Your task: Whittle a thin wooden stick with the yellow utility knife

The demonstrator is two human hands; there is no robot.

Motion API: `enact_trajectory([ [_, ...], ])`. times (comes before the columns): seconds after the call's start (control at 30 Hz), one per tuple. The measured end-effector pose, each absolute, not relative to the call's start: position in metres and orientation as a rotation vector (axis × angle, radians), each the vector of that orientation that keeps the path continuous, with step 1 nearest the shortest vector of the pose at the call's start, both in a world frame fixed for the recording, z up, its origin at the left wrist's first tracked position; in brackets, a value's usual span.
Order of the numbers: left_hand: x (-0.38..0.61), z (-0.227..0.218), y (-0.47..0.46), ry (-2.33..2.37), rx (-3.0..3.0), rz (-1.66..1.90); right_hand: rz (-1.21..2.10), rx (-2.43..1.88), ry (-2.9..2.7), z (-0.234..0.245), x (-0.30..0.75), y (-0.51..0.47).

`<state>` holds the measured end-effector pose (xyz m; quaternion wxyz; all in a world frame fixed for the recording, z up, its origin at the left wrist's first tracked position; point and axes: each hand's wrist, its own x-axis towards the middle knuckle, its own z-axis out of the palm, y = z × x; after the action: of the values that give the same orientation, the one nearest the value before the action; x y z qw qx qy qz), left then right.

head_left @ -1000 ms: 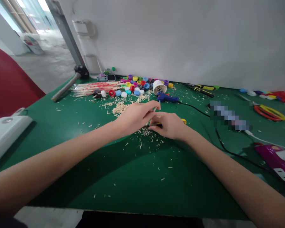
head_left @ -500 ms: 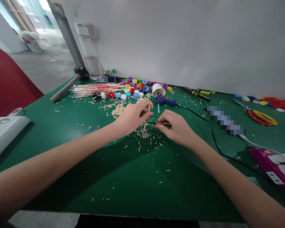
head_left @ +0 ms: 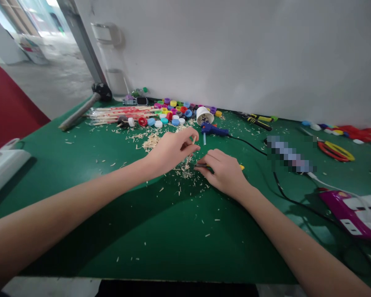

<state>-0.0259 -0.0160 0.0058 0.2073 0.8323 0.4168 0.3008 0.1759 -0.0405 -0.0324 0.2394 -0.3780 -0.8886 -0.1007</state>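
Observation:
My left hand (head_left: 172, 149) pinches a thin wooden stick (head_left: 190, 153), held nearly upright with its lower end over a pile of wood shavings (head_left: 185, 172) on the green table (head_left: 160, 231). My right hand (head_left: 224, 171) lies low on the table just to the right, closed on a small knife with a yellow handle (head_left: 240, 167); its dark blade end (head_left: 199, 165) points left toward the foot of the stick. The two hands are a few centimetres apart.
Behind the hands lie a blue glue gun (head_left: 212, 129) with a black cord (head_left: 281, 185), a tipped white cup (head_left: 203, 115), coloured bottle caps (head_left: 173, 111), a bundle of sticks (head_left: 117, 113), a hammer (head_left: 80, 108). Pliers (head_left: 256, 119) and scissors (head_left: 336, 149) lie right; a purple power strip (head_left: 349, 212) far right.
My left hand drew back and lowered the stick onto the shavings. My right hand slid the knife back and forth beside it, ending low on the table. The view shifted slightly.

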Motion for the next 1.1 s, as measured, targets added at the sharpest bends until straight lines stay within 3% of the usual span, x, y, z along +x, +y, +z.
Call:
enact_trajectory([
  [0.33, -0.025, 0.004, -0.018, 1.184, 2.394, 0.888, -0.391, -1.056, -2.479, -0.038, 0.171, -0.044],
  [0.63, -0.023, 0.005, -0.026, 1.193, 2.446, 0.873, 0.051, -1.171, -2.582, -0.028, 0.174, -0.029],
  [1.1, -0.027, 0.005, -0.021, 1.219, 2.441, 0.814, 0.223, -1.226, -2.618, -0.021, 0.174, -0.029],
])
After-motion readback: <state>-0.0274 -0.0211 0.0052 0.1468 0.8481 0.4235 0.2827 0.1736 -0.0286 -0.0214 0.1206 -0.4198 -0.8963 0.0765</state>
